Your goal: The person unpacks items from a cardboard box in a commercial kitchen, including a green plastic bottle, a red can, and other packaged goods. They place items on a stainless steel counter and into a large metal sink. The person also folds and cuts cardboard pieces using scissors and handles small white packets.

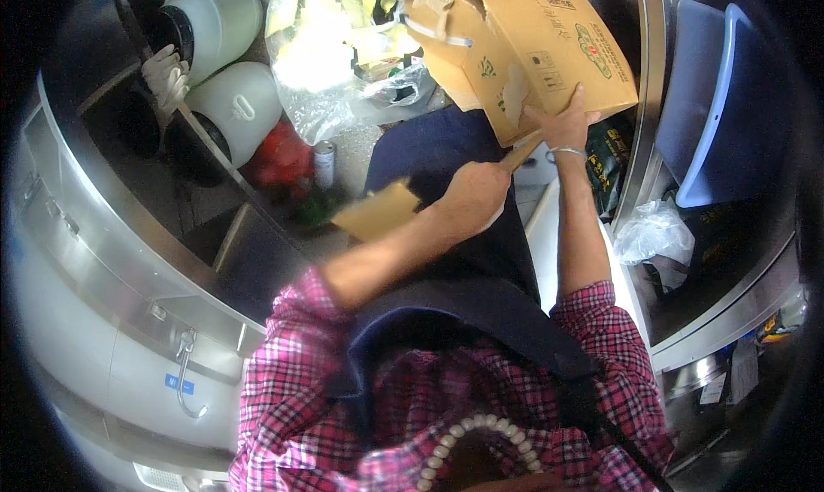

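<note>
A brown cardboard box (pixel 553 54) with printed writing and a torn, uneven side lies tilted at the upper right. My right hand (pixel 566 126), with a bracelet at the wrist, holds its near end with fingers spread over the cardboard. My left hand (pixel 479 193) is closed on a narrow brown strip (pixel 523 152), seemingly cardboard, that reaches the box's near corner; whether it is still joined to the box cannot be told. A loose, ragged cardboard piece (pixel 380 210) shows behind my left forearm, over the dark blue apron (pixel 418 138), its left part blurred.
Beside the box lies a clear plastic bag (pixel 335 61) of yellowish packaging. Two white plastic drums (pixel 235 106), a can (pixel 324 164) and a red bag (pixel 280 160) are at the left. A blue plastic bin (pixel 714 106) and a crumpled clear bag (pixel 655 233) stand at the right.
</note>
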`<state>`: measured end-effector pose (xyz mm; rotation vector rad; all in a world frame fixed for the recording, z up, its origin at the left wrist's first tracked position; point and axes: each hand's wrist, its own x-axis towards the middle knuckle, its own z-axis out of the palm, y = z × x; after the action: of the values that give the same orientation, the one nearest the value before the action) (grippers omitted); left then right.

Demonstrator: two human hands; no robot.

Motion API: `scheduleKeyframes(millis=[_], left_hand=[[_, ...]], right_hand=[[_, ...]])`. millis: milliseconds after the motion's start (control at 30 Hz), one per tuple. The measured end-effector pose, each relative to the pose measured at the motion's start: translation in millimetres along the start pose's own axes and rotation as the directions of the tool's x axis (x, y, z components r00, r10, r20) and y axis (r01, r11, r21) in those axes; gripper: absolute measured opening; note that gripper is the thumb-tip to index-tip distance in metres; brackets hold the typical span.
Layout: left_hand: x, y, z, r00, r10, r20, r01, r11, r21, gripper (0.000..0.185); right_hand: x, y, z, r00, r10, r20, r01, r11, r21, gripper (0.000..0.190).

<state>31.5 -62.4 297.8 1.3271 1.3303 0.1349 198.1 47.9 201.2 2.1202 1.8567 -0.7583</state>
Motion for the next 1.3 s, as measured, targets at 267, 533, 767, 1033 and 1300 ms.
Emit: scheduleKeyframes(millis=[267, 533, 767, 1033, 1300], left_hand=[[5, -12, -13, 0.986, -0.114, -0.120, 0.048, 0.893, -0.447, 0.021], [37, -30, 1, 0.972, -0.223, 0.075, 0.195, 0.587, -0.785, 0.024], [81, -62, 52, 0.977, -0.212, 0.027, 0.183, 0.765, -0.618, 0.026], [131, -97, 134, 0.916, -0.402, 0.003, 0.350, 0.794, -0.497, 0.023], [175, -74, 143, 0.995, -0.022, 0.101, 0.067, 0.878, -0.473, 0.038]], right_hand=[[24, -31, -31, 0.899, 0.167, 0.405, -0.387, 0.736, 0.556, 0.094], [38, -38, 2, 0.907, 0.190, 0.375, -0.407, 0.621, 0.670, 0.110], [52, 30, 98, 0.984, -0.141, -0.108, 0.132, 0.987, -0.087, 0.101], [119, 8, 165, 0.965, -0.210, -0.154, 0.234, 0.960, 0.156, 0.087], [187, 70, 138, 0.956, -0.075, -0.284, 0.055, 0.996, -0.076, 0.068]])
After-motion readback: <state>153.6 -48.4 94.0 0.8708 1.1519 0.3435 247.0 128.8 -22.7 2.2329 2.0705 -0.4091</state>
